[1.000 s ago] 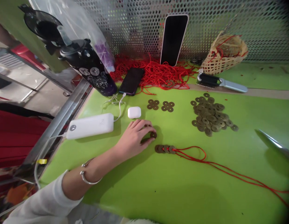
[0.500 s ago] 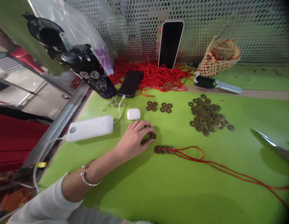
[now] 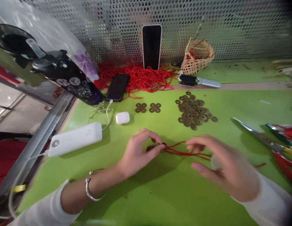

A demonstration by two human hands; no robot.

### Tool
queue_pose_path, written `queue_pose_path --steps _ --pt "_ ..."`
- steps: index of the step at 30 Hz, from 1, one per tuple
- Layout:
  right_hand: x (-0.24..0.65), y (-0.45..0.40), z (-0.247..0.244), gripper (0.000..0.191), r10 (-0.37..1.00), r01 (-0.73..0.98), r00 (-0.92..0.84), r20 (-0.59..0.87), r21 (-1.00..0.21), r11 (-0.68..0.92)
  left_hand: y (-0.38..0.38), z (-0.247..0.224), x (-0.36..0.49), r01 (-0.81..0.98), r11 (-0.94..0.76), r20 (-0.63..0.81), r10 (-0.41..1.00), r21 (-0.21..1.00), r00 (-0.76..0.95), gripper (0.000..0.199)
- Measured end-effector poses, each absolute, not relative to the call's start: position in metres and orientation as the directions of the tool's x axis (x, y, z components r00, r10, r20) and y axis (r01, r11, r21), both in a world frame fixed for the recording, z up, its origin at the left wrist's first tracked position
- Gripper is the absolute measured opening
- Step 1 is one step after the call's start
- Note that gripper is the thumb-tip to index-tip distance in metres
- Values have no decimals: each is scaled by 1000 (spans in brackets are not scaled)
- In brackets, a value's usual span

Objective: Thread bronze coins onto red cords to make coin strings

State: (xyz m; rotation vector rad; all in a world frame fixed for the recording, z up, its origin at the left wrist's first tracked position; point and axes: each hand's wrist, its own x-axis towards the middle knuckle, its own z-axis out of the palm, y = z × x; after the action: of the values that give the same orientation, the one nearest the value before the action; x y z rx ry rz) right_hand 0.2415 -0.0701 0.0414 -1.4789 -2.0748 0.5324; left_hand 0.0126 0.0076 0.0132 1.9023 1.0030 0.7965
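Note:
My left hand (image 3: pixel 142 153) pinches a dark coin with thumb and forefinger at the near end of the red cord (image 3: pixel 177 153). The row of strung coins (image 3: pixel 150 147) lies partly hidden behind those fingers. My right hand (image 3: pixel 224 164) is over the cord to the right, thumb and fingers apart and slightly blurred, with nothing plainly held. Further back on the green table (image 3: pixel 157 194) lie two flat four-coin clusters, one on the left (image 3: pixel 140 107) and one on the right (image 3: pixel 155 107). Beyond my right hand is a heap of loose coins (image 3: pixel 195 111).
Scissors (image 3: pixel 261 136) lie at the right. Behind are a brush (image 3: pixel 200 81), a woven basket (image 3: pixel 197 59), red cords (image 3: pixel 138 80), an upright phone (image 3: pixel 152 47) and a flat phone (image 3: pixel 117 87). A power bank (image 3: pixel 75 139), white case (image 3: pixel 122 117) and black bottle (image 3: pixel 73 78) stand left.
The view has turned rightward. My left hand has moved with its coin to the cord end of the strung coins. My right hand has come into view over the cord.

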Motion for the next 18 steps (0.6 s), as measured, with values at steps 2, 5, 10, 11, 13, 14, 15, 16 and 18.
queue_pose_path --steps 2,5,10,11,13,14,15,16,18 --pt "225 -58 35 28 949 660 -282 138 -690 296 -2 17 27 269 -335 159 842 903 515 7" --pt "216 -55 28 12 956 586 -272 109 -769 255 -9 21 39 203 -368 206 810 907 549 6" --pt "232 -58 24 10 972 596 -152 180 -768 235 4 17 30 250 -534 297 734 807 610 11" --pt "236 -57 23 10 974 594 -119 191 -773 224 7 15 26 300 -576 299 720 760 626 13" --pt "246 -55 20 12 978 579 -51 200 -792 193 14 10 20 400 -645 289 698 651 655 17" --pt "250 -54 19 13 980 575 -25 199 -799 177 16 7 17 435 -670 277 686 601 673 18" --pt "254 -52 17 12 980 582 -15 196 -795 168 18 5 15 456 -691 267 673 561 690 19" --pt "258 -51 16 9 981 609 -21 193 -775 166 19 4 14 467 -706 257 661 532 706 19" --pt "264 -50 14 7 981 710 -59 187 -683 173 19 2 13 471 -728 235 636 498 735 20"
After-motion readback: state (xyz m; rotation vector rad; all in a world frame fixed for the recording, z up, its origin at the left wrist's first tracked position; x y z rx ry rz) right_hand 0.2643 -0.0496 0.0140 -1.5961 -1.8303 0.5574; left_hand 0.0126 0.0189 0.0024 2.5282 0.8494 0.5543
